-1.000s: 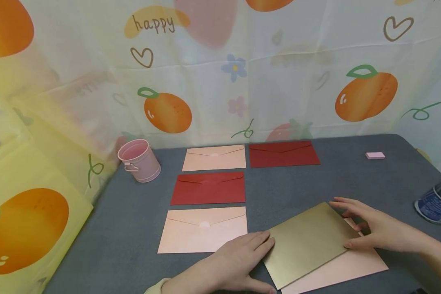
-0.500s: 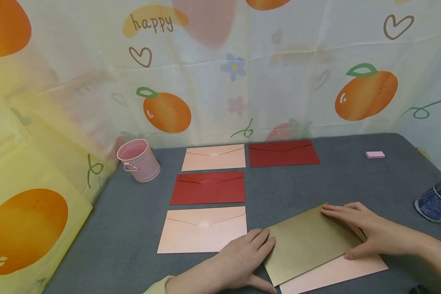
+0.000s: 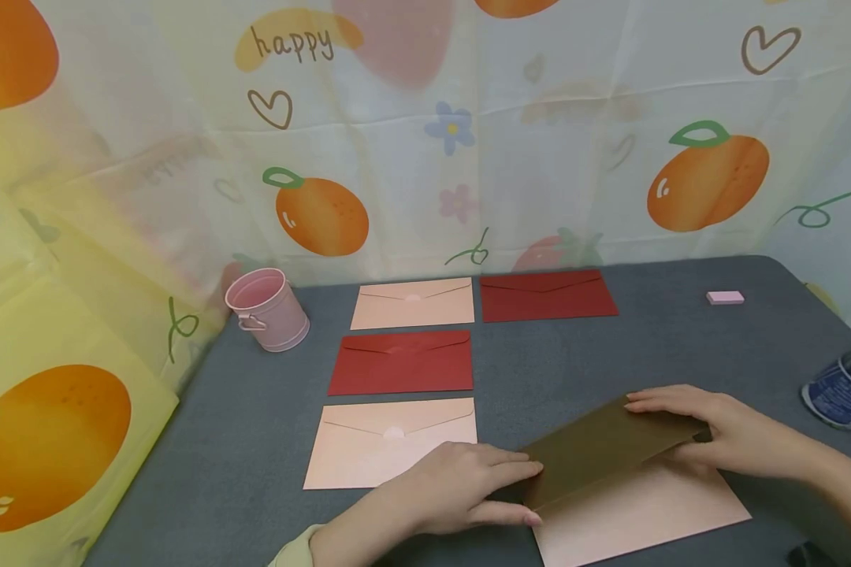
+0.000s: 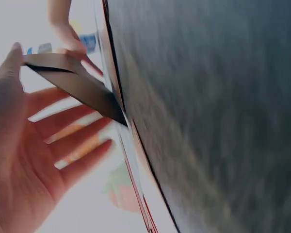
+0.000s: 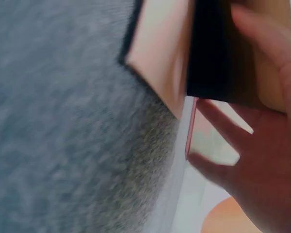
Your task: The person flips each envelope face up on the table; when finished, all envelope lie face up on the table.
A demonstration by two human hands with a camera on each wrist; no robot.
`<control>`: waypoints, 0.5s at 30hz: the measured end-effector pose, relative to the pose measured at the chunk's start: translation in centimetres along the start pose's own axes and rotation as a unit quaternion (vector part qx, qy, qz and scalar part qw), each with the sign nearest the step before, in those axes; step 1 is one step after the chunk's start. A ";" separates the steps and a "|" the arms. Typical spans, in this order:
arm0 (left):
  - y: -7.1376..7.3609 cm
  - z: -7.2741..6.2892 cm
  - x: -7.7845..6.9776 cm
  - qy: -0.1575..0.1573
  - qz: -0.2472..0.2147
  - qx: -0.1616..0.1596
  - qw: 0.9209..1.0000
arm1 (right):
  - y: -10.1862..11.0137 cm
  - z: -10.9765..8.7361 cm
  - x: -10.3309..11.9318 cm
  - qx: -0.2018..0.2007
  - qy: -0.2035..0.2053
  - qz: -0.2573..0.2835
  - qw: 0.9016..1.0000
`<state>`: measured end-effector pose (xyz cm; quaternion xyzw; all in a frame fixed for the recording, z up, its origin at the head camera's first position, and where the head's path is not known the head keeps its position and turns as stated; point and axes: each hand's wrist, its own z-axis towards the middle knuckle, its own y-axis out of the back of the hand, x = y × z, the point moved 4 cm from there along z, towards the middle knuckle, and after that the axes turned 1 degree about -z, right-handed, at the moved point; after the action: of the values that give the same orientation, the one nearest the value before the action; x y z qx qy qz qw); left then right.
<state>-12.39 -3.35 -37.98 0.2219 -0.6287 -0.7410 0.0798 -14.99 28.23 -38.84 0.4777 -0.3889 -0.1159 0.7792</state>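
A plain gold envelope (image 3: 610, 445) is held between my two hands, its near edge tipped up and its face now dark. My left hand (image 3: 461, 484) holds its left end, thumb at the near corner and fingers along the far side. At the right end, my right hand (image 3: 726, 429) grips it with the thumb on the near edge and fingers over the far corner. In the left wrist view the gold envelope (image 4: 94, 92) slants down from the thumb tip. Beneath it a pale pink envelope (image 3: 638, 512) lies on the dark grey table, partly covered.
Left of my hands lie a pink envelope (image 3: 397, 449), a red envelope (image 3: 404, 370) and another pink envelope (image 3: 414, 311) in a column. A second red envelope (image 3: 549, 299) is beside the far one. A pink bucket (image 3: 273, 315), pink eraser (image 3: 725, 298) and blue pen holder (image 3: 840, 394) stand around.
The right hand has closed round the gold envelope's right end. Both hands have raised its near edge, tilting it and uncovering more of the pink envelope below.
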 end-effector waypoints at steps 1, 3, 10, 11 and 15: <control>0.3 0.0 0.2 -0.008 -0.009 -0.018 1.000 | 0.2 0.1 0.0 -0.008 0.001 0.010 1.000; 0.9 0.1 0.6 -0.033 -0.018 -0.068 0.997 | 0.6 0.4 -0.1 -0.026 -0.002 0.029 0.999; 2.7 0.3 2.1 -0.095 -0.016 -0.209 0.973 | 1.3 1.2 0.0 -0.070 -0.090 0.066 0.991; 2.8 0.3 2.3 -0.094 -0.024 -0.216 0.971 | 1.3 1.2 -0.1 -0.072 -0.107 0.067 0.989; 2.9 0.6 3.0 -0.070 -0.050 -0.233 0.969 | 1.4 1.4 -0.6 -0.081 -0.162 0.076 0.980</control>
<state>-15.79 -4.57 -35.80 0.1761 -0.4304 -0.8840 0.0484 -16.63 28.36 -37.61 0.3564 -0.5350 -0.1633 0.7484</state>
